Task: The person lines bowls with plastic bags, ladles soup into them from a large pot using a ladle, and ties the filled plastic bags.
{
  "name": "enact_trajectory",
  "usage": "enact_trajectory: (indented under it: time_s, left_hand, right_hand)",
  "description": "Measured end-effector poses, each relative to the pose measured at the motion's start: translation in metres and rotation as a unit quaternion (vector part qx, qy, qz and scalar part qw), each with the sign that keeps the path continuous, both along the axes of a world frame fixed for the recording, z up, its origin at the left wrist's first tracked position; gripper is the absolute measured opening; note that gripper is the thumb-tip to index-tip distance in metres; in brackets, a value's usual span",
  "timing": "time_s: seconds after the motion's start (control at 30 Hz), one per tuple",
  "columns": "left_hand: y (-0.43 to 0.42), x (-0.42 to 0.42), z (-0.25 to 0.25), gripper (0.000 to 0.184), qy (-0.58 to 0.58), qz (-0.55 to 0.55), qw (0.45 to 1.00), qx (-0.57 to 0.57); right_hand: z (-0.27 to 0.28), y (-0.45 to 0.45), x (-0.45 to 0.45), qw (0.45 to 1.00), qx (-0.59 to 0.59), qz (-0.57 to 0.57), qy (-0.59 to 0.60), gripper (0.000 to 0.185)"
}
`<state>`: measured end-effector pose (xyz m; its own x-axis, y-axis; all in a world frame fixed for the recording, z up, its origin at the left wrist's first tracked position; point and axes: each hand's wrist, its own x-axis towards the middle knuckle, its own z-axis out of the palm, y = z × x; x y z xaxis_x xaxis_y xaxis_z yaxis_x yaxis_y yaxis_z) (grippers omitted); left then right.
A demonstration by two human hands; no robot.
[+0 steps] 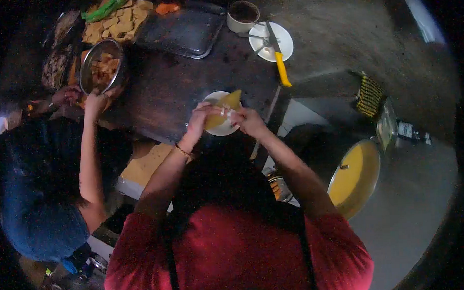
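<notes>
Gripped yellow wrap (231, 100) w/ L hand (196, 121), fingers curled over its left side; brought R hand (250, 122) in w/ fingers bent & drawn together by white bit (228, 112) at the wrap's middle. Couldn't tell if R fingertips actually pinched it (blurred).

Held wrap just over white plate (222, 130). Seemed light, soft & bendy, prob. a bit slick, apt to tear or spill if squeezed. Called for gentle hold: broad fingers along both sides, not the thin tip. Looked dull yellow-green, folded, w/ pointed far corner; couldn't make out the white bit's material.

Farther out, saw dark table (163, 86), co-worker's hand (95, 102) on metal bowl (85, 66) to L, yellow-handled knife (279, 59) across 2nd plate (286, 39), & lg. pan (369, 178) w/ yellow contents (348, 179) to R.
</notes>
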<state>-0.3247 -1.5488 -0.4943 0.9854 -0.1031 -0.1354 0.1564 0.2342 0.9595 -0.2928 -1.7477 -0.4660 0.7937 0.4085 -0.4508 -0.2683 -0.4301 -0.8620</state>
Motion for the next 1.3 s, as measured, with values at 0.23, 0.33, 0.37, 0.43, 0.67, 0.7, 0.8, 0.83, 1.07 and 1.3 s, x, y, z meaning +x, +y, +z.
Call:
enact_trajectory:
  time_s: [0.23, 0.33, 0.37, 0.43, 0.67, 0.7, 0.8, 0.83, 1.07, 1.3]
  left_hand:
    - [0.004, 0.011, 0.018, 0.028, -0.2, -0.17, 0.897, 0.356]
    - [0.001, 0.012, 0.012, 0.027, -0.21, -0.182, 0.908, 0.314]
    - [0.0, 0.013, 0.01, 0.027, -0.204, -0.183, 0.923, 0.269]
    - [0.0, 0.011, 0.007, 0.027, -0.205, -0.187, 0.924, 0.263]
    - [0.001, 0.008, 0.005, 0.035, -0.075, -0.178, 0.971, 0.141]
    - [-0.002, 0.004, 0.005, 0.035, -0.074, -0.178, 0.971, 0.142]
    - [-0.007, -0.007, -0.002, 0.033, 0.185, -0.038, 0.958, -0.216]
    - [-0.007, -0.006, -0.003, 0.031, 0.211, -0.034, 0.955, -0.208]
    - [-0.005, 0.029, 0.039, 0.017, -0.009, -0.307, 0.864, 0.398]
    - [-0.019, 0.009, 0.035, 0.013, 0.003, -0.064, 0.985, 0.16]
  right_hand:
    - [0.058, 0.016, 0.016, 0.883, -0.309, 0.3, -0.186, 0.032]
    - [0.057, 0.01, 0.022, 0.881, -0.21, 0.281, -0.318, 0.043]
    - [0.05, 0.009, 0.024, 0.888, -0.182, 0.285, -0.312, 0.044]
    - [0.037, 0.006, 0.03, 0.894, -0.156, 0.286, -0.308, 0.046]
    - [0.007, 0.001, 0.026, 0.916, -0.088, 0.241, -0.307, 0.038]
    - [0.004, 0.002, 0.023, 0.929, -0.078, 0.202, -0.299, 0.036]
    - [-0.016, 0.006, 0.0, 0.948, -0.076, 0.055, -0.305, 0.021]
    - [-0.02, 0.008, -0.004, 0.948, -0.076, 0.05, -0.305, 0.021]
    - [-0.02, 0.011, -0.004, 0.896, -0.12, 0.021, -0.428, 0.016]
    - [-0.027, 0.004, -0.019, 0.83, -0.161, 0.066, -0.53, 0.015]
